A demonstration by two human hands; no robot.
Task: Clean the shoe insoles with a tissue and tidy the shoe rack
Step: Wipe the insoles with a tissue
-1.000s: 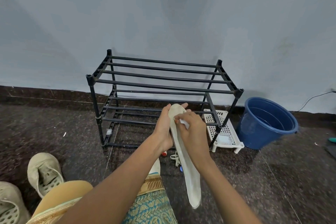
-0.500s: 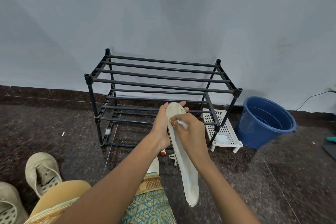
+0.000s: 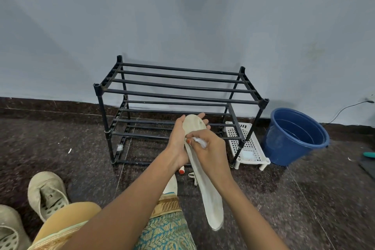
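A long cream insole [image 3: 209,195] stands nearly upright in front of me. My left hand [image 3: 179,144] grips its upper part from the left, fingers wrapped behind the toe end. My right hand [image 3: 211,154] pinches a crumpled white tissue [image 3: 199,141] and presses it on the insole's face just below the toe. The black two-tier shoe rack [image 3: 178,97] stands bare against the wall behind my hands. Two worn beige shoes [image 3: 47,194] lie on the floor at the lower left.
A blue bucket [image 3: 294,136] sits right of the rack, with a white perforated plastic stand [image 3: 246,146] between them. Small items, one red-tipped [image 3: 181,170], lie on the dark speckled floor under my hands. A cable runs along the wall at far right.
My right hand with the tissue has slid slightly down and left along the insole's upper face. The left hand keeps its grip on the insole.
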